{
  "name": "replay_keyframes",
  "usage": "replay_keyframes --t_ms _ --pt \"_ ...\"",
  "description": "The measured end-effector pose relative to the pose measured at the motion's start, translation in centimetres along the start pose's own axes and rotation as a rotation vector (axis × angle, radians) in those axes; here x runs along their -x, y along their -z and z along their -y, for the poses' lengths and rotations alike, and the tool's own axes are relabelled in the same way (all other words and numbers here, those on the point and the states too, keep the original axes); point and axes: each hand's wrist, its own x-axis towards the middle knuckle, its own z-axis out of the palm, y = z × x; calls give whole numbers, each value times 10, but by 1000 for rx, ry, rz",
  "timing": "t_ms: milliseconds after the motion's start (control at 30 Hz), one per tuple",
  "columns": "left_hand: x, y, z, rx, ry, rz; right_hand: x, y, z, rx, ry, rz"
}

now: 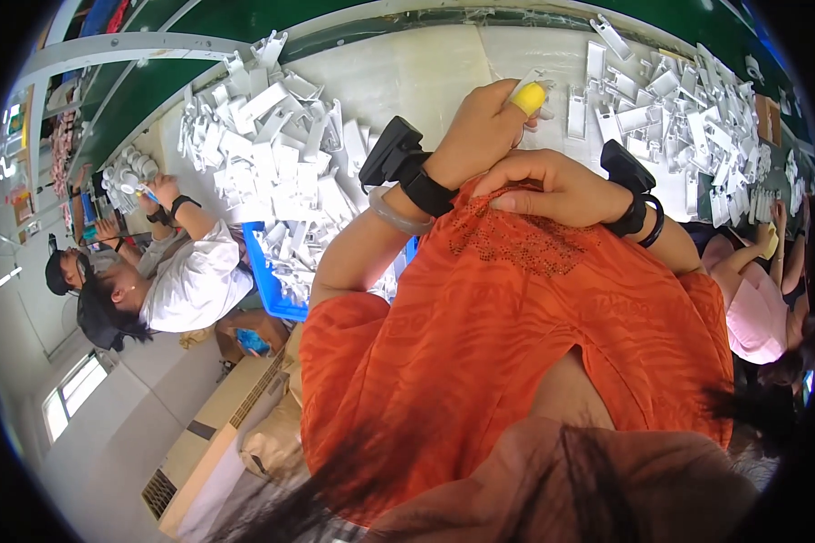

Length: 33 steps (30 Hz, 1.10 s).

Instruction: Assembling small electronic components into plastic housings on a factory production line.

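Above the work table, my left hand (484, 122) is closed, with a yellow cover (529, 99) on one fingertip. A small white plastic piece (541, 80) shows at that fingertip, held in the hand and mostly hidden by the fingers. Closer to my body, just below the left wrist, my right hand (566, 188) has its thumb and fingers pinched on the front of my orange shirt (516, 299). Dark beaded dots cover the cloth by those fingers. Both wrists wear black straps with box-shaped devices.
White plastic parts lie heaped on the table (426, 77) at left (272, 127) and right (679, 109). A blue bin (270, 281) holding more parts stands left of my body. People work at the left (190, 281) and right (759, 312). Cardboard boxes (213, 425) are at lower left.
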Motion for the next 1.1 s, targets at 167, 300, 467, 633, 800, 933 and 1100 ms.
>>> replay_keyframes --t_ms 167,300,467,633,800,933,1100 --pt "-1 -1 4 17 -28 -29 0 0 -2 4 -6 -4" --pt "1 -1 3 -8 -28 -23 -1 -3 1 -32 -41 12" --pt "-3 2 -4 -30 43 10 -4 -7 -5 -193 -125 10" --pt "-6 2 -4 2 3 5 -13 -11 -5 -219 -216 -11" --pt "-9 17 3 45 9 -18 -10 -13 -5 72 159 101" --pt "-9 33 7 171 139 -97 -7 -8 -2 51 40 35" --pt "-8 41 7 199 77 -97 0 4 2 51 1 -90"
